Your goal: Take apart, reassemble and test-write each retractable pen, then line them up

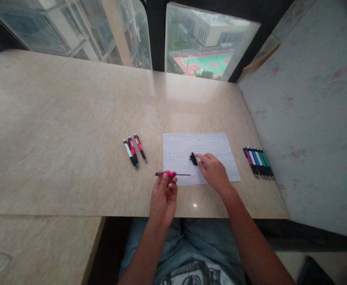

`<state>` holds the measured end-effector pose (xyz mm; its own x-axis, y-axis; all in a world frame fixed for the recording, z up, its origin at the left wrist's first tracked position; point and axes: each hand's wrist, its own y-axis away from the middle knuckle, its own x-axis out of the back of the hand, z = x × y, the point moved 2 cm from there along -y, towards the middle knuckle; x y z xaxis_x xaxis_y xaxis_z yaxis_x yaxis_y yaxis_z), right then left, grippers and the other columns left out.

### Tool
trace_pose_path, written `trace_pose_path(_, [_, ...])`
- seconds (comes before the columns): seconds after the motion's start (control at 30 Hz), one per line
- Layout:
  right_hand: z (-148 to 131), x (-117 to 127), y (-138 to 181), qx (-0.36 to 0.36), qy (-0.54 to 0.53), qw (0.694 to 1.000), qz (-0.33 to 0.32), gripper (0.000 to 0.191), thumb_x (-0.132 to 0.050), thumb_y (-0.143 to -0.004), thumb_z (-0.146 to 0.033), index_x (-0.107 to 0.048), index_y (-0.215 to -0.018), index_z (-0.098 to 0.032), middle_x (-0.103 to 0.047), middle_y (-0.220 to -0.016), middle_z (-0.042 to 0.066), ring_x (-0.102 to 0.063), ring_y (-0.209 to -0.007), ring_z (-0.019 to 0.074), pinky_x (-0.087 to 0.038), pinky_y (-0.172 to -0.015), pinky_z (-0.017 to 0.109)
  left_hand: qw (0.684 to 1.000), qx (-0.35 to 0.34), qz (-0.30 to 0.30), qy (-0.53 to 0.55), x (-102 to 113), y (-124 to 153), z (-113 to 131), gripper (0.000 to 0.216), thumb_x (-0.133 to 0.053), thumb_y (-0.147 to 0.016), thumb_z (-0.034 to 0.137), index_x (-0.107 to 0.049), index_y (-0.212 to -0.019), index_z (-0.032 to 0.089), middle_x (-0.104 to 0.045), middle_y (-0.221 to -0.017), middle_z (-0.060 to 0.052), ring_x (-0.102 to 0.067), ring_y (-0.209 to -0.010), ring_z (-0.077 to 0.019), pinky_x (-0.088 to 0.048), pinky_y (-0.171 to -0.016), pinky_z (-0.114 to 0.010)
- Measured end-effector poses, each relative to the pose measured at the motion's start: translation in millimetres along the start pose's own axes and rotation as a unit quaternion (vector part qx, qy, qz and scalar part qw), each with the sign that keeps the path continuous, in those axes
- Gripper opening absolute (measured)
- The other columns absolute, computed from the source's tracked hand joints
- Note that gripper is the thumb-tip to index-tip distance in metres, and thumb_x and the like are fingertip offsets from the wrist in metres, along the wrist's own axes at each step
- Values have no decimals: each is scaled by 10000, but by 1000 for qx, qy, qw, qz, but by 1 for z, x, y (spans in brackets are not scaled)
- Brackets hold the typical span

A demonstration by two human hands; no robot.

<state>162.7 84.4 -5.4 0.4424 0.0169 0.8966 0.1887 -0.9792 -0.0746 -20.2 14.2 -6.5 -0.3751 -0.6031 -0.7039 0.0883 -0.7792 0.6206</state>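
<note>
My left hand (164,194) is closed on a pink pen barrel (169,174) near the front edge of the table. Its thin dark refill (183,174) sticks out bare to the right, and no black grip covers that end. Lying on a sheet of paper (179,148) with rows of handwriting are small black pen parts (193,158), bunched together. My right hand (213,171) rests over the paper with its index fingertip at these parts. Thumb and index finger look apart; the other fingers are partly hidden.
Left of the paper lie a white pen (129,153) and two pink pens (139,147). Several pens (258,163) in purple, white, blue and green form a row by the right wall (306,118). Windows (203,43) border the back. A cable (8,259) shows lower left.
</note>
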Motion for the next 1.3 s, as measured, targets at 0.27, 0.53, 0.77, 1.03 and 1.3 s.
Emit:
trace_pose_path(0.27, [3, -3, 2, -18, -76, 996, 50, 183, -530, -854, -178, -684, -953, -180, -677, -863, 73, -600, -713, 182, -480, -721, 336, 1000, -15, -4, -16, 0, 0, 0, 90, -750, -787, 149, -697, -846, 106, -707, -791, -40, -666, -657, -67, -518, -534, -85])
trace_pose_path(0.53, [-21, 12, 44, -163, -444, 878, 69, 182, -689, -802, -370, -621, -850, -209, -678, -775, 27, -615, -665, 161, -494, -569, 275, 998, -36, -1, -43, -3, 3, -2, 118, -772, -768, 167, -697, -843, 116, -715, -799, -38, -673, -668, -71, -515, -552, -98])
trace_pose_path(0.77, [-34, 21, 57, -166, -511, 839, 83, 149, -707, -807, -335, -629, -848, -215, -706, -804, 33, -608, -645, 144, -481, -549, 257, 997, -42, -11, -60, -4, 4, -6, 147, -785, -758, 189, -700, -859, 124, -724, -807, -33, -683, -686, -74, -521, -562, -101])
trace_pose_path(1.03, [-38, 27, 54, -147, -466, 869, 73, 166, -698, -804, -370, -637, -838, -219, -704, -800, 34, -659, -734, 176, -537, -652, 294, 996, -46, -19, -75, -5, 5, -9, 194, -808, -729, 199, -695, -874, 136, -733, -813, -29, -690, -690, -80, -520, -564, -109])
trace_pose_path(1.3, [-40, 19, 52, -137, -446, 884, 25, 197, -675, -822, -395, -626, -870, -210, -671, -788, 25, -638, -697, 170, -517, -605, 281, 993, -36, -42, -101, -2, 8, -18, 239, -820, -709, 213, -692, -902, 150, -724, -818, -24, -690, -703, -92, -517, -582, -128])
